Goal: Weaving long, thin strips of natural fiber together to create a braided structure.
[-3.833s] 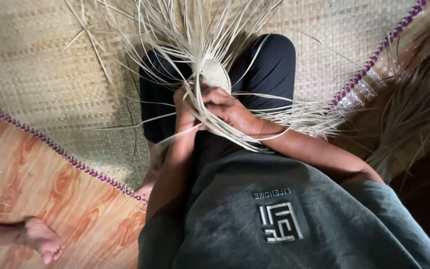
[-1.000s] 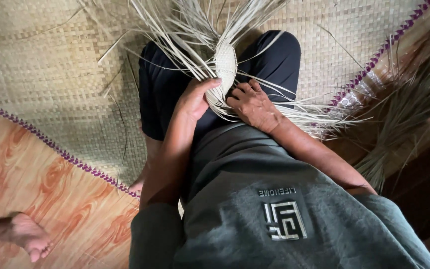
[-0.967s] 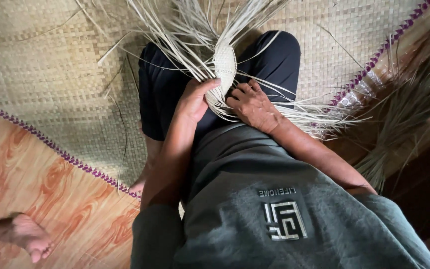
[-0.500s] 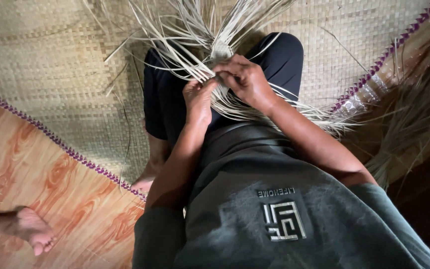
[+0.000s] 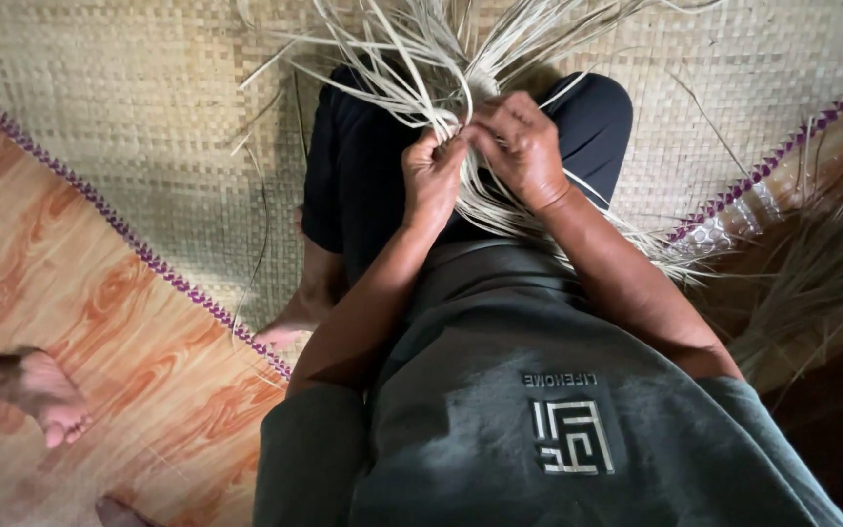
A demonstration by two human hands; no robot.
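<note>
- Both hands pinch pale strands of the weave (image 5: 475, 83), which sits over the person's lap, just above the knees.
- Left hand (image 5: 433, 181) has its grip pressed together on a few strands, thumb against fingers, knuckles toward the camera.
- Right hand (image 5: 521, 146) has its grip curled shut on strands right next to the left; the fingertips of the two hands nearly touch.
- Loose strands (image 5: 392, 49) fan up and outward from the hands; more trail down to the right over the thigh toward the mat's edge.
- Most of the woven part is hidden behind the hands, so its shape cannot be told.
- Dark trousers (image 5: 363, 166) cover the legs under the work; a grey-green shirt (image 5: 500, 410) fills the lower middle.
- The person sits on a mat (image 5: 129, 107) of plaited straw, tan, with a purple stitched border (image 5: 139, 249) running diagonally at left and again at right.
- Beyond the border at left lies the floor (image 5: 100, 371), with an orange wood-grain pattern.
- A bare foot (image 5: 41, 395) of another person rests on that floor at the left edge.
- A bundle (image 5: 822, 283) of dry fibre lies at right, off the mat, in shadow.
</note>
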